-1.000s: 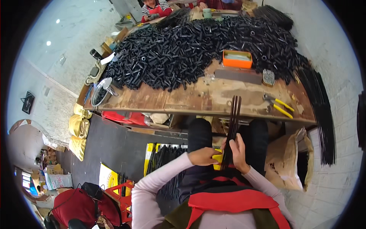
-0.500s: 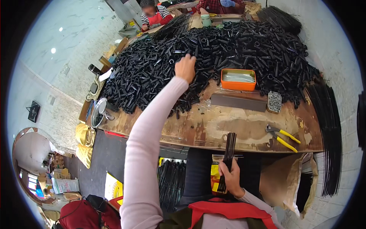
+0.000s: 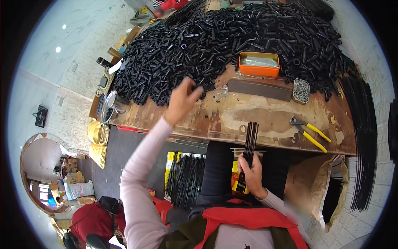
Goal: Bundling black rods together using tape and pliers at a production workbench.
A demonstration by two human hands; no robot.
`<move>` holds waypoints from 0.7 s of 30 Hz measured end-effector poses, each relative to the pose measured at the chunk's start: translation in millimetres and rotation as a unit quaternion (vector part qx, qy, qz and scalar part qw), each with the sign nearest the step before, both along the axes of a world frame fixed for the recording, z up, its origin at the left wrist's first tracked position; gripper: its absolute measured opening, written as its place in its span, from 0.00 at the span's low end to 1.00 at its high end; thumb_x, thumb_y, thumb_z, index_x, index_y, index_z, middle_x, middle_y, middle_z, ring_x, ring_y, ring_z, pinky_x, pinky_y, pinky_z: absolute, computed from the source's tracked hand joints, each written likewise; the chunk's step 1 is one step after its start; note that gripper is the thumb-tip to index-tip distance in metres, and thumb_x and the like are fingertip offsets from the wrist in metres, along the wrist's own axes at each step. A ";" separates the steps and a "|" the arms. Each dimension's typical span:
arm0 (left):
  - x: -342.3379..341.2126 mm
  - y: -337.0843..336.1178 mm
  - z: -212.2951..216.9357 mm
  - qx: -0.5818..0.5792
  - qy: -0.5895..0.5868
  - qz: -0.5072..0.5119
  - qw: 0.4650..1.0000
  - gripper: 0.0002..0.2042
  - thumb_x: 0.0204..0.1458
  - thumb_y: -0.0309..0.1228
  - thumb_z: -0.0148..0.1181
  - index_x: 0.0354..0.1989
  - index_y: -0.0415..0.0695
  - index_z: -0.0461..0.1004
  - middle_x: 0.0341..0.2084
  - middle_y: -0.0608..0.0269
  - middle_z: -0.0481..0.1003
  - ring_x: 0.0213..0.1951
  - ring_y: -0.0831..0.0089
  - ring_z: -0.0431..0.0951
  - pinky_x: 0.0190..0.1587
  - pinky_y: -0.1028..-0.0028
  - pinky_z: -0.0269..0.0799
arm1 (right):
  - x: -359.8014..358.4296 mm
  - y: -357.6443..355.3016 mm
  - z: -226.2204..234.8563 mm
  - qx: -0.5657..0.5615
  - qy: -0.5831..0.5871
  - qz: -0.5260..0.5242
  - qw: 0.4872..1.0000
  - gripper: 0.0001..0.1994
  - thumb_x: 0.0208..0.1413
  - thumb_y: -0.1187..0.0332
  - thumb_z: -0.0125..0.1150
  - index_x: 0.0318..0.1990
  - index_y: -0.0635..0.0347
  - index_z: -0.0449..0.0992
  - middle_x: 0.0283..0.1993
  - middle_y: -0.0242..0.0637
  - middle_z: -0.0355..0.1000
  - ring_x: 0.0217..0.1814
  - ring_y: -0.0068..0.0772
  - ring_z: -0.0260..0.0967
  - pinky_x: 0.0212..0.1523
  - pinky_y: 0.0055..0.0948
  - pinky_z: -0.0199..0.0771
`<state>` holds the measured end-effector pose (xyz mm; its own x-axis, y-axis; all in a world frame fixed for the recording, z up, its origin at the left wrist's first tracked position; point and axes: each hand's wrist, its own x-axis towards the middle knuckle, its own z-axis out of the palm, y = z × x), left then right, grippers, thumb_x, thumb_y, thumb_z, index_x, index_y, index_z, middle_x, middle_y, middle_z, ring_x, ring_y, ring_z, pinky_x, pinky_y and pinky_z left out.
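Observation:
My left hand [image 3: 181, 101] hovers over the near edge of a big heap of short black tubes [image 3: 166, 62]. Its fingers are curled, the thumb pointing right; whatever they hold, if anything, I cannot make out. In my lap, my right hand [image 3: 253, 174] grips a bundle of thin dark rods [image 3: 250, 143] that stand nearly upright, their upper ends fanned a little. Behind the bundle, a yellow and red packet [image 3: 234, 172] is partly covered by the hand. Thin light rods [image 3: 259, 150] lie crosswise beside it.
An orange tin [image 3: 259, 71] of thin pins, a dark flat bar [image 3: 259, 90], a small box of grey bits [image 3: 301, 91] and yellow-handled pliers [image 3: 310, 133] lie on the wooden table [image 3: 195, 124]. Long black rods [image 3: 362, 145] hang at right; more [image 3: 185, 178] lie below left. A paper sack [image 3: 306, 182] stands right.
My left hand has drawn back from the middle of the heap toward its near edge. My right hand keeps hold of the rods. The whole view has tilted downward.

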<state>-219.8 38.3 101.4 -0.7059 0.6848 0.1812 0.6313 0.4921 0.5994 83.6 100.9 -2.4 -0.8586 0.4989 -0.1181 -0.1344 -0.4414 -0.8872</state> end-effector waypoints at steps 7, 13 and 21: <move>64.5 -41.8 -31.7 -0.172 0.289 -0.089 0.937 0.12 0.48 0.26 0.59 0.39 0.40 0.65 0.27 0.52 0.72 0.33 0.53 0.75 0.34 0.60 0.71 | 13.0 -8.5 5.4 0.015 0.036 -0.026 0.999 0.06 0.65 0.70 0.52 0.44 0.62 0.67 0.30 0.27 0.63 0.28 0.15 0.59 0.29 0.18 0.61; 11.6 34.5 -51.5 -0.038 0.288 -0.064 0.955 0.10 0.50 0.26 0.57 0.37 0.39 0.63 0.36 0.47 0.67 0.41 0.53 0.72 0.36 0.57 0.71 | 7.3 -17.5 6.6 0.029 0.028 -0.037 0.999 0.06 0.65 0.70 0.52 0.44 0.61 0.67 0.31 0.26 0.64 0.29 0.14 0.59 0.31 0.17 0.61; 9.1 55.2 -60.6 -0.082 0.361 0.031 0.928 0.11 0.54 0.33 0.61 0.35 0.38 0.68 0.34 0.51 0.71 0.34 0.55 0.75 0.30 0.64 0.75 | 4.1 -15.9 17.3 0.066 0.014 -0.054 0.996 0.05 0.64 0.71 0.51 0.42 0.62 0.65 0.26 0.28 0.63 0.26 0.18 0.59 0.30 0.19 0.61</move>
<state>-210.7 93.5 40.8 -0.4789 0.7074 0.5199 0.8076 0.5872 -0.0551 87.7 85.0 14.9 -0.8015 0.5976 -0.0221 -0.1999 -0.3026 -0.9319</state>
